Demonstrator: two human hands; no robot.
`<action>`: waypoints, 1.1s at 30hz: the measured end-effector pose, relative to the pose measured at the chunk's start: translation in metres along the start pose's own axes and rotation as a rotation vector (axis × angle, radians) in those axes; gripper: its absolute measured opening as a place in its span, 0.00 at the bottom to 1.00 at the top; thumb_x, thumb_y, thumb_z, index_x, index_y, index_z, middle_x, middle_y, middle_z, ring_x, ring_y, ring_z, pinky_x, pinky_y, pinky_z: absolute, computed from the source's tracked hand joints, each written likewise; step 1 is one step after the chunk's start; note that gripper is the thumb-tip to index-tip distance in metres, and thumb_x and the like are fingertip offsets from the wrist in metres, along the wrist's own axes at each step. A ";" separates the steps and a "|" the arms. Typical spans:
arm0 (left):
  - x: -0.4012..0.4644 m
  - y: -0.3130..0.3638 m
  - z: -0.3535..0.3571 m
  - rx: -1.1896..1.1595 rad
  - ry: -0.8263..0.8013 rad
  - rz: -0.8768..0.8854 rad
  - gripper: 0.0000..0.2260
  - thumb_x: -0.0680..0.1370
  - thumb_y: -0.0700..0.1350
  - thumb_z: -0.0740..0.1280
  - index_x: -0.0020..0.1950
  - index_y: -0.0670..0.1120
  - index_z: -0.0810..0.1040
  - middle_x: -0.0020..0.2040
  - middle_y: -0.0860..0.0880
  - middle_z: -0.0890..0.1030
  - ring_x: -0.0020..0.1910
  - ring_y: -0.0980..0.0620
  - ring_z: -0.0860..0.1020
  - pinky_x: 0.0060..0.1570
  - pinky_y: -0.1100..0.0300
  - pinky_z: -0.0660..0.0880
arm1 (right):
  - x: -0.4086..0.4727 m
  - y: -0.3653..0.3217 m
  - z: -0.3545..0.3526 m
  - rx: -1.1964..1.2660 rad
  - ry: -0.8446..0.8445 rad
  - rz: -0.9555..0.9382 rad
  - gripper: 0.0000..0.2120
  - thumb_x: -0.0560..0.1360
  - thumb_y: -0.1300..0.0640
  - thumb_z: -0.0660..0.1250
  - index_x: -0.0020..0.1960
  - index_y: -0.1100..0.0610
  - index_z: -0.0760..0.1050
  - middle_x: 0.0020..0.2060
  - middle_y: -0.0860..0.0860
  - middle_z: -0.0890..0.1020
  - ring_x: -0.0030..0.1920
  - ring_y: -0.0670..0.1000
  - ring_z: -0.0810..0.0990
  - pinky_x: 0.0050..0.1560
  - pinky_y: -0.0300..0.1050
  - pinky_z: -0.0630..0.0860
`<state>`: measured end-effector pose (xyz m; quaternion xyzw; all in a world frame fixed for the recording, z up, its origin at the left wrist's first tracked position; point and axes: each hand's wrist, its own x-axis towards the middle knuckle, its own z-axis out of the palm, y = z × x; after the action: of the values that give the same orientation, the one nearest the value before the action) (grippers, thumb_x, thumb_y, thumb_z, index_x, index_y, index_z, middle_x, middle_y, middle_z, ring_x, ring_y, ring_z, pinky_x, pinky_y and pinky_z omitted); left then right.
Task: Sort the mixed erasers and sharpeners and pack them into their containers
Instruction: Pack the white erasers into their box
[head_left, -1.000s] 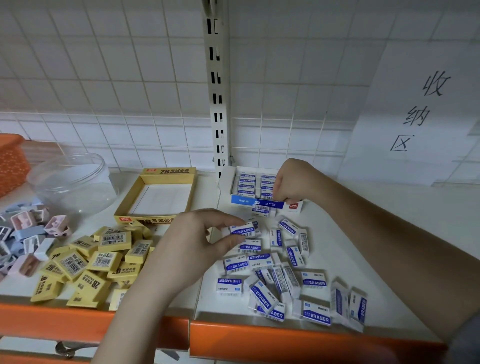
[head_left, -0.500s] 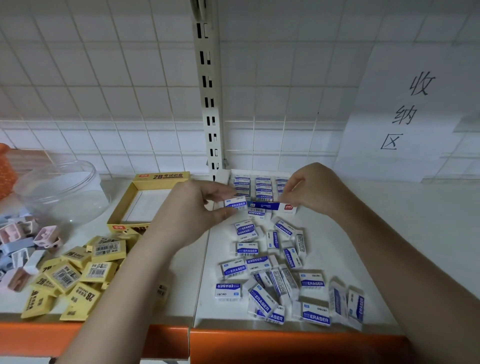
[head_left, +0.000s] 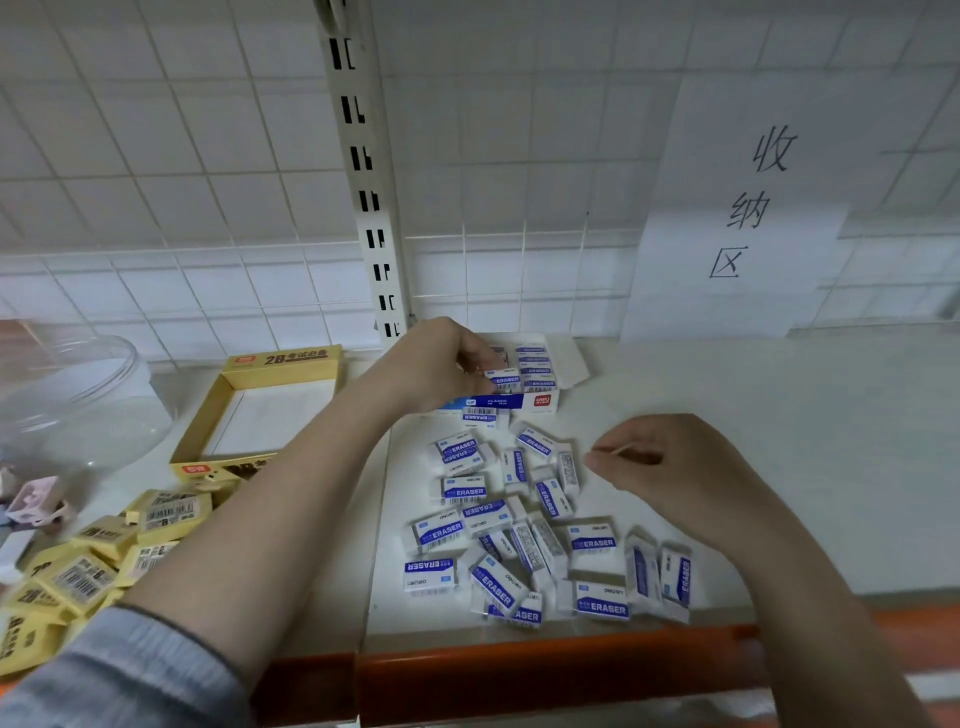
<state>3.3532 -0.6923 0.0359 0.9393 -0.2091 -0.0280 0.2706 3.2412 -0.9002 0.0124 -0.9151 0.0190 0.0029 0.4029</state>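
Left hand (head_left: 436, 366) pinches a white eraser (head_left: 503, 381) over the eraser box (head_left: 540, 401), upper centre; right hand (head_left: 670, 467) hovers loosely curled, holding nothing, right of centre.

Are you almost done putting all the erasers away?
Not yet. Done: some blue-and-white erasers already sit in rows in the white box. In hand: the left hand is pinching an eraser at the box. The right hand hovers over the loose blue pile, holding no eraser. Left: that pile, the yellow erasers beside their empty yellow box, and the sharpeners by the clear tub.
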 end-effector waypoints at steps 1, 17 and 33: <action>0.001 -0.001 0.000 -0.006 -0.006 -0.006 0.11 0.72 0.41 0.72 0.54 0.49 0.83 0.46 0.54 0.82 0.45 0.56 0.78 0.47 0.66 0.71 | -0.001 0.001 0.000 0.009 0.009 0.005 0.06 0.71 0.48 0.70 0.44 0.49 0.80 0.38 0.44 0.83 0.40 0.40 0.80 0.40 0.37 0.70; 0.003 0.002 -0.011 -0.008 -0.162 -0.115 0.06 0.75 0.42 0.69 0.49 0.49 0.84 0.45 0.53 0.82 0.47 0.54 0.78 0.46 0.66 0.69 | -0.010 -0.002 0.007 0.002 0.049 0.010 0.04 0.71 0.49 0.69 0.41 0.49 0.80 0.35 0.44 0.81 0.37 0.42 0.80 0.37 0.37 0.70; -0.045 0.002 -0.008 -0.069 0.129 -0.104 0.09 0.77 0.43 0.65 0.53 0.50 0.83 0.51 0.55 0.82 0.45 0.60 0.76 0.46 0.69 0.68 | -0.007 -0.022 0.024 -0.181 0.011 0.071 0.14 0.75 0.52 0.67 0.48 0.64 0.79 0.42 0.58 0.83 0.43 0.57 0.81 0.43 0.49 0.77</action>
<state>3.3123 -0.6717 0.0411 0.9388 -0.1409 0.0113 0.3140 3.2358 -0.8677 0.0126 -0.9466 0.0532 0.0135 0.3178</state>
